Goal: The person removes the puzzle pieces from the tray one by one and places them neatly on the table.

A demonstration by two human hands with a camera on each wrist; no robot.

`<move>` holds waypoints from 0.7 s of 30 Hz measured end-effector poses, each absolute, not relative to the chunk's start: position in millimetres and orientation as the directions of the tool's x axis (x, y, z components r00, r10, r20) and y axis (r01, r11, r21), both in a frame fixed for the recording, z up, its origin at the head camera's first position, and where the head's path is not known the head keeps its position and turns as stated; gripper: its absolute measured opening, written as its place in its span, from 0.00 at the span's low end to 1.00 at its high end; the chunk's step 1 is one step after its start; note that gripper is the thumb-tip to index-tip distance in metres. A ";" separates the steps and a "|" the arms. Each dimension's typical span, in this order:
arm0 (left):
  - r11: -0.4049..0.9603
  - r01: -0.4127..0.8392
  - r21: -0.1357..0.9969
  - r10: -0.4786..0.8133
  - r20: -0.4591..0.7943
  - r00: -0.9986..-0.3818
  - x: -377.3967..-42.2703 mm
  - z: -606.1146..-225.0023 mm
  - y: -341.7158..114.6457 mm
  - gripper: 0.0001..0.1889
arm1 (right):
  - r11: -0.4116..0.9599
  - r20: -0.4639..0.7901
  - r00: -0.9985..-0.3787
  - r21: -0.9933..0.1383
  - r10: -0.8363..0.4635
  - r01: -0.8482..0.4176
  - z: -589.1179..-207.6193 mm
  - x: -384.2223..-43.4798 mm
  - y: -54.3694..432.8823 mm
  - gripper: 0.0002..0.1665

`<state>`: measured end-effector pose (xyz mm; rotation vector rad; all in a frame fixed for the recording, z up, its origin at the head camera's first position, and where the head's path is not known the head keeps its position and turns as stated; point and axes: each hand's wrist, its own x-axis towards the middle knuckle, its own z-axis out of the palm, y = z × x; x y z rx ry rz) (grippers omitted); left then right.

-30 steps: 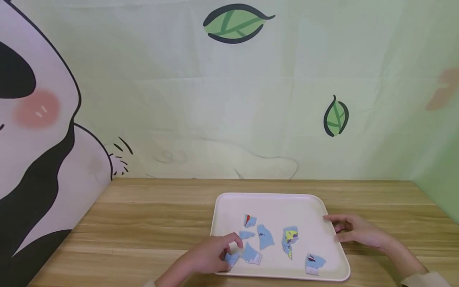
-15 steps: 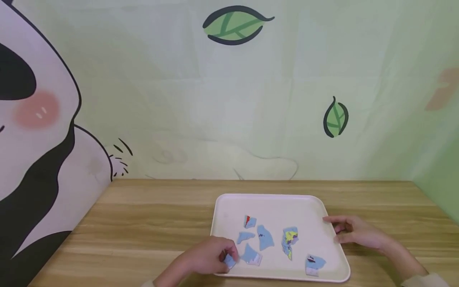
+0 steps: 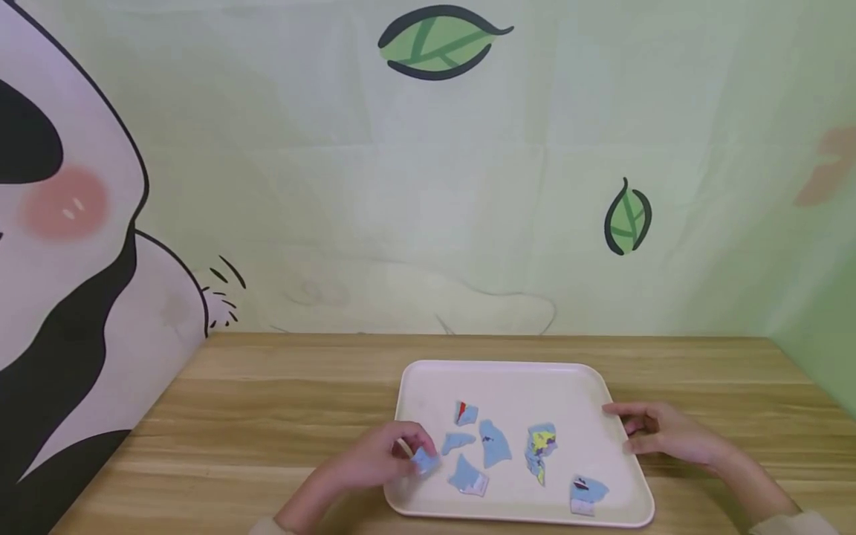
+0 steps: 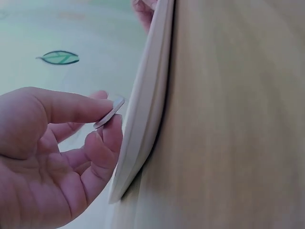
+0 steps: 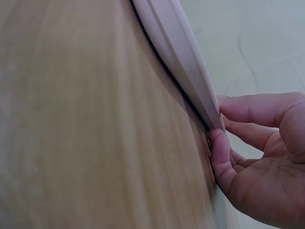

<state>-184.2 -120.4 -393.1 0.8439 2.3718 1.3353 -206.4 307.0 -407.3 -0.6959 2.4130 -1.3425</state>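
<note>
My left hand pinches a small blue jigsaw puzzle piece between thumb and fingers, over the left front part of a white tray. In the left wrist view the piece shows edge-on, tilted, beside the tray's rim. At the tray's right side, my right hand grips the rim; in the right wrist view the thumb and a finger lie on either side of the tray's edge. Nearest the left hand on the tray lie a blue piece with a pale border and a narrow blue piece.
Farther along the tray are a piece with red, a larger blue piece, a yellow-and-purple joined shape and a piece with a boat-like mark. The tray stands on a wooden table before a printed backdrop.
The left hand has taken hold of the blue piece by the tray's front left and raised it slightly. The narrow blue piece has shifted a little left. The right hand has stayed put.
</note>
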 end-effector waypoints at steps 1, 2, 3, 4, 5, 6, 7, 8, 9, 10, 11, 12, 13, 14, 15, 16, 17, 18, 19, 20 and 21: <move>0.400 0.327 0.856 0.602 0.024 -0.798 -185.4 -392.8 -121.9 0.10 | 0.448 -0.021 -0.840 -0.853 -0.541 -0.267 -407.1 -206.3 307.0 0.33; 0.401 0.304 0.864 0.585 0.014 -0.811 -186.7 -392.5 -123.6 0.10 | 0.448 -0.020 -0.840 -0.853 -0.542 -0.268 -406.9 -206.3 307.0 0.34; 0.402 0.274 0.874 0.567 -0.002 -0.823 -188.0 -392.1 -125.3 0.09 | 0.447 -0.021 -0.840 -0.854 -0.542 -0.267 -406.8 -206.3 307.0 0.34; 0.402 0.247 0.882 0.551 -0.018 -0.834 -189.2 -391.7 -127.3 0.09 | 0.449 -0.021 -0.841 -0.853 -0.541 -0.267 -406.7 -206.2 307.1 0.34; 0.398 0.219 0.891 0.538 -0.033 -0.842 -190.5 -391.5 -129.1 0.09 | 0.449 -0.020 -0.840 -0.852 -0.542 -0.269 -406.7 -206.3 307.0 0.34; 0.397 0.189 0.898 0.524 -0.053 -0.850 -191.8 -391.2 -130.7 0.09 | 0.449 -0.020 -0.840 -0.852 -0.542 -0.270 -406.5 -206.2 307.0 0.34; 0.395 0.161 0.905 0.511 -0.070 -0.857 -192.9 -391.0 -132.0 0.10 | 0.449 -0.019 -0.840 -0.852 -0.542 -0.270 -406.3 -206.0 307.3 0.34; 0.391 0.141 0.910 0.501 -0.081 -0.861 -194.0 -390.5 -133.1 0.10 | 0.448 -0.018 -0.840 -0.852 -0.543 -0.272 -406.0 -205.8 307.4 0.34; 0.390 0.127 0.912 0.493 -0.090 -0.865 -195.0 -390.2 -134.3 0.11 | 0.447 -0.018 -0.840 -0.852 -0.543 -0.271 -405.7 -205.7 307.6 0.34; 0.390 0.116 0.914 0.485 -0.096 -0.869 -196.2 -390.1 -135.3 0.11 | 0.446 -0.017 -0.839 -0.853 -0.543 -0.271 -405.4 -205.5 307.7 0.34; 0.385 0.107 0.917 0.478 -0.099 -0.872 -197.3 -390.2 -136.3 0.12 | 0.443 -0.016 -0.838 -0.854 -0.546 -0.272 -405.2 -205.5 307.7 0.35; 0.383 0.104 0.918 0.473 -0.099 -0.876 -198.4 -390.2 -137.5 0.12 | 0.442 -0.015 -0.838 -0.855 -0.546 -0.272 -405.0 -205.4 307.7 0.35; 0.377 0.101 0.921 0.469 -0.096 -0.878 -199.2 -390.3 -139.0 0.13 | 0.440 -0.016 -0.837 -0.856 -0.547 -0.271 -404.9 -205.4 307.7 0.35; 0.369 0.098 0.924 0.464 -0.092 -0.881 -200.3 -390.3 -140.3 0.13 | 0.437 -0.017 -0.837 -0.859 -0.547 -0.269 -404.8 -205.4 307.5 0.35; 0.361 0.096 0.927 0.459 -0.088 -0.884 -201.5 -390.5 -141.9 0.14 | 0.435 -0.018 -0.836 -0.860 -0.548 -0.267 -404.9 -205.4 307.5 0.35; 0.352 0.088 0.932 0.452 -0.087 -0.888 -202.8 -390.5 -143.6 0.15 | 0.434 -0.018 -0.836 -0.861 -0.548 -0.266 -405.0 -205.4 307.3 0.35; 0.341 0.078 0.937 0.444 -0.088 -0.892 -204.3 -390.5 -145.3 0.15 | 0.434 -0.018 -0.837 -0.861 -0.547 -0.266 -404.9 -205.3 307.2 0.35; 0.333 0.075 0.940 0.439 -0.084 -0.895 -206.1 -390.6 -147.2 0.16 | 0.434 -0.019 -0.837 -0.861 -0.546 -0.264 -404.9 -205.2 307.1 0.35; 0.330 0.065 0.942 0.427 -0.088 -0.900 -208.0 -390.7 -149.1 0.17 | 0.434 -0.022 -0.838 -0.862 -0.545 -0.260 -404.7 -205.1 307.0 0.35; 0.333 0.057 0.941 0.411 -0.090 -0.907 -210.2 -391.0 -150.9 0.18 | 0.435 -0.020 -0.839 -0.861 -0.544 -0.261 -404.5 -205.1 307.0 0.35; 0.333 0.046 0.942 0.396 -0.095 -0.913 -212.8 -391.3 -152.9 0.18 | 0.436 -0.020 -0.839 -0.861 -0.543 -0.262 -404.6 -205.2 307.0 0.35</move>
